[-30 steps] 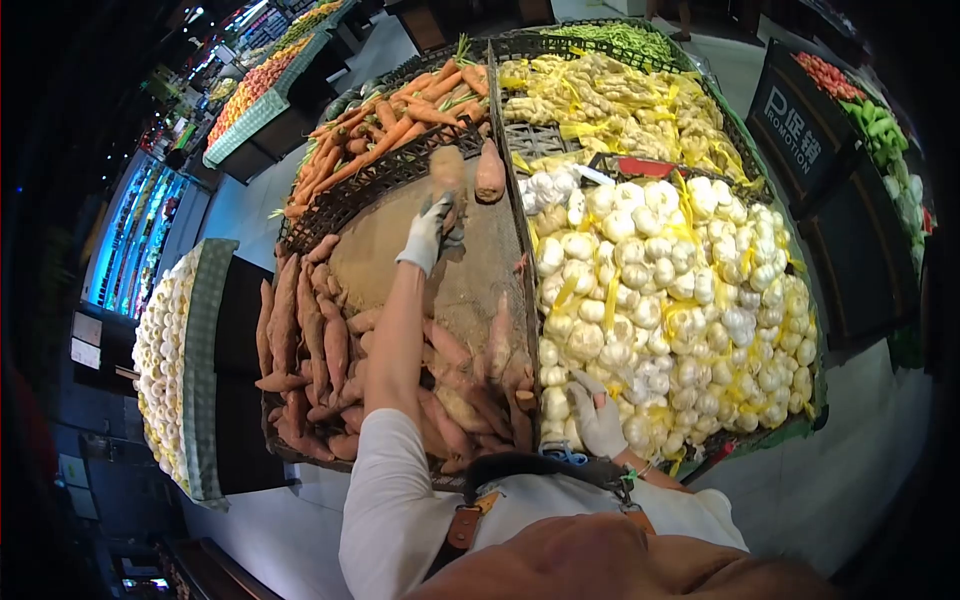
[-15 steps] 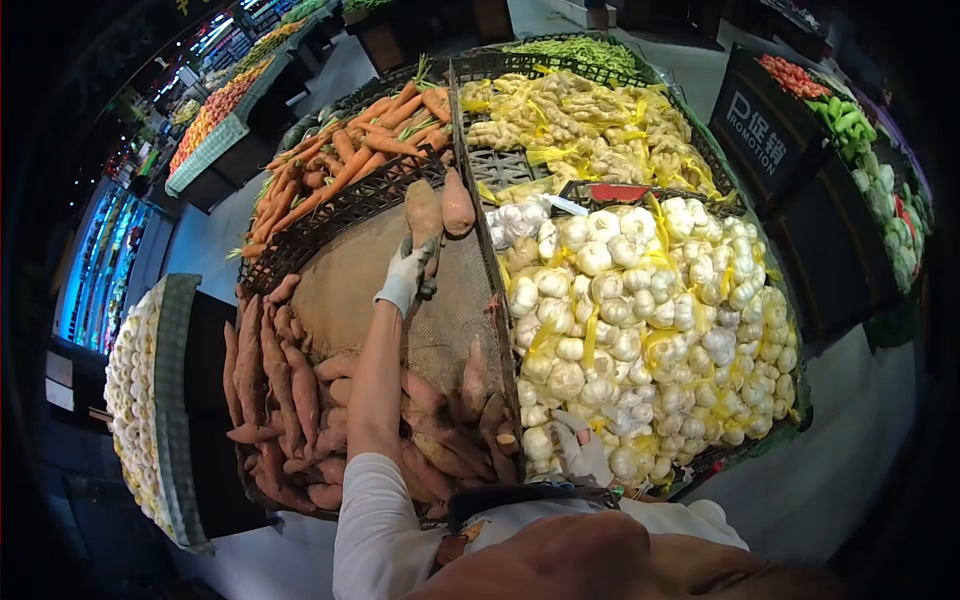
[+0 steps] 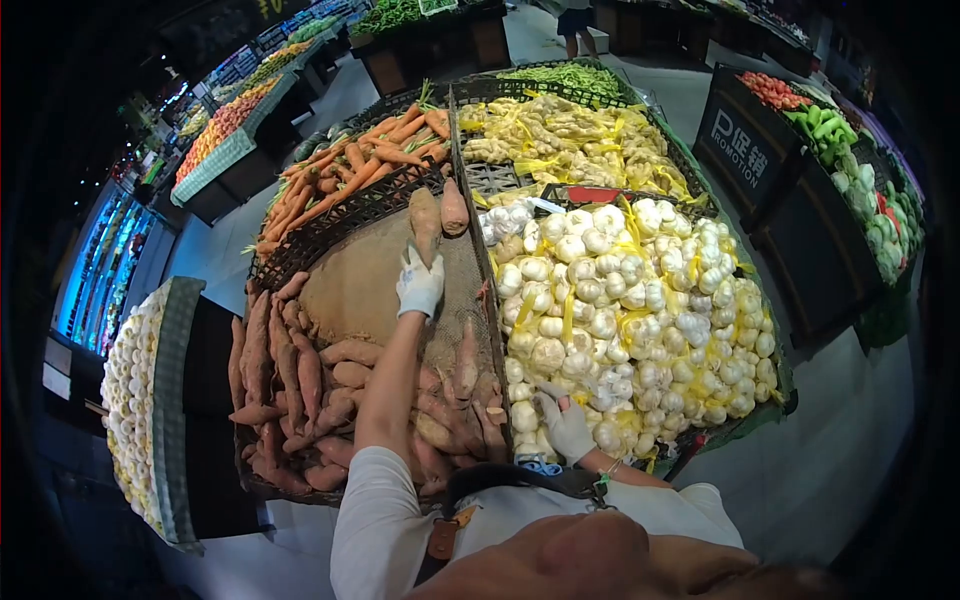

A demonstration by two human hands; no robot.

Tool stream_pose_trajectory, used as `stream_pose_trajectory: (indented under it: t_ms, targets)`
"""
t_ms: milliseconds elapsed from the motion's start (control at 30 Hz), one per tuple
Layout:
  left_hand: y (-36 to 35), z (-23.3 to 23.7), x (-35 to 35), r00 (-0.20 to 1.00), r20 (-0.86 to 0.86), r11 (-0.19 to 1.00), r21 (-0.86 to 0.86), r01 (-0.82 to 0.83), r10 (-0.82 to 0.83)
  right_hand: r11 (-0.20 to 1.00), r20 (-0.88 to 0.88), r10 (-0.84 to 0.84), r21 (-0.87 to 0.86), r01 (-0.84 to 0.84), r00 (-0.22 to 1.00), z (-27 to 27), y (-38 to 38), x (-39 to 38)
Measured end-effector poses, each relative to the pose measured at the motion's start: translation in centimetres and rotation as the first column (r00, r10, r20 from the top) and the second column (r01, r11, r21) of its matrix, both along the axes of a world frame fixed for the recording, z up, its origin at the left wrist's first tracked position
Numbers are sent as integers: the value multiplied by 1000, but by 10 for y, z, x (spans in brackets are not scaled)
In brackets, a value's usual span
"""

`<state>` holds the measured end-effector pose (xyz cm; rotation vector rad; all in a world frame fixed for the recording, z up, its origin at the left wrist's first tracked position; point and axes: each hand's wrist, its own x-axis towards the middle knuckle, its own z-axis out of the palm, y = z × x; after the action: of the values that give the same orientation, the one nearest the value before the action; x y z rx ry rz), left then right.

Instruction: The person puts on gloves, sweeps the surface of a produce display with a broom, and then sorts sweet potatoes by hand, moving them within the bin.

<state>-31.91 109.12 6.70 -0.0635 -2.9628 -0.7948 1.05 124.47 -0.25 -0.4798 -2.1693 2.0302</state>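
My left hand (image 3: 420,284), in a white glove, reaches to the back of the sweet potato bin. Its fingers are on the lower end of a large brownish sweet potato (image 3: 424,222). Right beside that one lies a pinkish sweet potato (image 3: 454,208). My right hand (image 3: 566,424), gloved too, rests at the near left edge of the garlic pile (image 3: 600,300), fingers partly curled; whether it holds anything is unclear. A heap of reddish sweet potatoes (image 3: 310,370) fills the near part of the bin.
Carrots (image 3: 350,165) lie behind the bin, with bagged ginger (image 3: 570,130) and green beans (image 3: 570,77) to their right. A dark promotion stand (image 3: 740,150) is at the right. Another garlic display (image 3: 130,400) stands left. A person's legs (image 3: 578,32) show at the back.
The view has tilted up slightly. My left hand has turned so its glove back shows, and a dark item under its fingers is no longer visible. My right hand has shifted slightly left and up.
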Motion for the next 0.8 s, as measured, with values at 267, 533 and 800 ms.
stream_pose_trajectory:
  t_ms: [267, 533, 800]
  targets:
    - [-45, -25, 204, 958, -184, 951, -261, 168, -220, 988, -65, 3, 155, 8, 998, 18, -1, 2]
    - [-54, -92, 279, 897, -326, 954, -116, 276, -299, 933, -132, 43, 360, 7, 990, 1, -5, 1]
    - [-57, -96, 282, 865, -373, 941, -163, 295, -336, 817, -340, 214, 576, 23, 916, 24, -18, 12]
